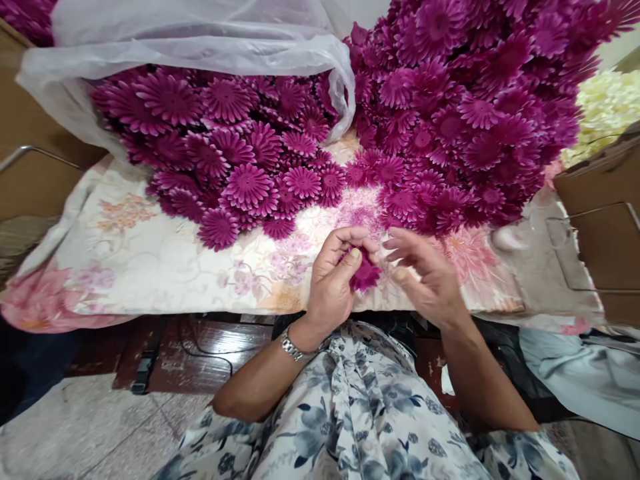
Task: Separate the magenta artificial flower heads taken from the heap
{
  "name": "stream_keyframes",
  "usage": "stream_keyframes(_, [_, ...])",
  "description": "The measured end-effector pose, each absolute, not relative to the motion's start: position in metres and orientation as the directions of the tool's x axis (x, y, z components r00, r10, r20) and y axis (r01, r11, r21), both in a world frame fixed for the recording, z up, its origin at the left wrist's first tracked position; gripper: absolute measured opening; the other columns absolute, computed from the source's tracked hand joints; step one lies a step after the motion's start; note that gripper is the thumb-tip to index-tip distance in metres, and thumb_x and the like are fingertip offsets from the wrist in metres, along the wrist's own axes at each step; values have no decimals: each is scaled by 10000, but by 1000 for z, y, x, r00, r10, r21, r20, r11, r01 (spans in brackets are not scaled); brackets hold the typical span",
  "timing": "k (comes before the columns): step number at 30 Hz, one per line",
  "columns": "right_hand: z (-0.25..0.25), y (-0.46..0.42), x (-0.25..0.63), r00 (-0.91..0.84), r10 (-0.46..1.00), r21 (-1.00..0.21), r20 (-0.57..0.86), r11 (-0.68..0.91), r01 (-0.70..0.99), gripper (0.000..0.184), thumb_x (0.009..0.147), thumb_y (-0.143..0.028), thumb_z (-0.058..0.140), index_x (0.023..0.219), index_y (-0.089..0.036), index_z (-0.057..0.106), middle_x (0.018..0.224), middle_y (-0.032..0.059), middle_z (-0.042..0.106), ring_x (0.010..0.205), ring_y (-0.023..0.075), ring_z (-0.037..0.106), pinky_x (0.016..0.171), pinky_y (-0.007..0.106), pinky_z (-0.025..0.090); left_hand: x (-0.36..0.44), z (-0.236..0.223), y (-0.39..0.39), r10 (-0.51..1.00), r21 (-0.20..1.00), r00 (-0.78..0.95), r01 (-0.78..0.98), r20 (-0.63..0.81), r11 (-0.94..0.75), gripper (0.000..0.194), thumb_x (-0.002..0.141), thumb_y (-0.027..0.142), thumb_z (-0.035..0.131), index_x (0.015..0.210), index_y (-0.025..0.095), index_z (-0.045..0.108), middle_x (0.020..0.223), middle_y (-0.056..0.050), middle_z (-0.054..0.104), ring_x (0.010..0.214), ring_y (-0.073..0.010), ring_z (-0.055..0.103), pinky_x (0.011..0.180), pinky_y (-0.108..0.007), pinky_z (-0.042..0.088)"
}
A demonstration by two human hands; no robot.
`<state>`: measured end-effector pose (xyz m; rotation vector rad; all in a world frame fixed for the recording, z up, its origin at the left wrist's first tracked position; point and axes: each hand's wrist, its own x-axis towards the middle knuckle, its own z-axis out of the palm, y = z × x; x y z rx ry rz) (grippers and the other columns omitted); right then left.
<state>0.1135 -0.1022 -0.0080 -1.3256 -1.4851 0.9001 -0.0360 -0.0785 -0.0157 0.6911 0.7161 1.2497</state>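
My left hand (334,280) is closed around a magenta fabric flower (364,275) held just above the near edge of the floral cloth (150,260). My right hand (425,273) is right beside it, fingers bent and touching the flower's far side. A watch sits on my left wrist. Behind the hands lie two big heaps of magenta daisy-like flowers: the left heap (225,147) spilling from a clear plastic bag (200,33), and the right heap (460,100), piled higher.
Pale yellow flowers (605,107) sit at the far right behind a brown cardboard box (600,213). A wooden panel with a metal bar (30,153) is at the left. Dark cables lie on the floor below the cloth's edge.
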Motion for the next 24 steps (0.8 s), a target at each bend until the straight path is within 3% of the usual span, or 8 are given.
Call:
stream_keyframes(2, [-17, -104, 92, -84, 995, -992, 49, 59, 114, 474, 790, -335, 651, 1237, -251, 521, 1077, 44, 643, 881, 128, 625, 753, 271, 545, -34, -16, -81, 991, 831, 134, -548, -30, 100, 179, 821, 256, 578, 994, 212, 591, 902, -32, 631, 853, -137, 607, 841, -293, 487])
stream_keyframes(4, [-23, -104, 79, -31, 999, -1000, 25, 24, -11, 434, 792, -321, 649, 1210, -263, 543, 967, 10, 657, 811, 105, 622, 738, 251, 550, -35, -16, -83, 995, 868, 102, -495, 10, 41, 220, 824, 273, 581, 1039, 225, 588, 1025, -55, 634, 1015, -169, 587, 953, -321, 440])
stream_keyframes(7, [-26, -105, 75, 89, 996, -999, 26, 28, -25, 428, 785, -279, 659, 1199, -271, 552, 812, -28, 629, 705, 81, 597, 680, 216, 541, -39, -16, -83, 994, 858, 105, -512, 14, 41, 345, 793, 277, 619, 1133, 249, 567, 1254, -56, 564, 1217, -185, 483, 1039, -303, 365])
stream_keyframes(9, [-25, -106, 76, 102, 993, -998, 57, 55, 22, 411, 789, -260, 654, 1189, -256, 560, 866, -9, 647, 764, 94, 615, 716, 228, 542, -44, -18, -81, 969, 785, 228, -582, -94, 213, 424, 764, 274, 642, 1178, 257, 551, 1257, -50, 566, 1188, -184, 507, 979, -283, 409])
stream_keyframes(12, [-25, -107, 78, 71, 992, -989, 105, 97, 113, 377, 810, -254, 628, 1182, -232, 563, 994, 30, 671, 848, 119, 638, 772, 262, 544, -50, -22, -80, 855, 587, 409, -622, -320, 518, 434, 718, 253, 660, 1146, 238, 588, 1025, -33, 651, 886, -143, 611, 735, -232, 477])
stream_keyframes(15, [-26, -105, 78, 34, 981, -938, 194, 175, 299, 370, 824, -251, 607, 1190, -230, 556, 1010, 39, 677, 825, 127, 647, 752, 271, 547, -53, -24, -79, 812, 502, 430, -640, -395, 582, 276, 680, 199, 681, 955, 180, 670, 832, -19, 658, 752, -104, 594, 679, -197, 459])
stream_keyframes(20, [-26, -98, 84, -57, 885, -581, 463, 352, 734, 415, 820, -282, 605, 1224, -214, 534, 915, 61, 671, 797, 170, 617, 753, 335, 534, -50, -23, -75, 885, 622, 275, -634, -375, 460, 178, 636, 179, 721, 805, 144, 677, 759, -17, 655, 745, -103, 595, 756, -223, 459])
stream_keyframes(24, [-22, -97, 88, -103, 872, -540, 478, 384, 749, 416, 837, -291, 587, 1236, -198, 518, 829, 51, 635, 765, 164, 579, 722, 334, 516, -50, -26, -73, 922, 734, 128, -569, -367, 371, 195, 620, 238, 734, 755, 162, 616, 677, 20, 599, 604, -90, 543, 616, -227, 452])
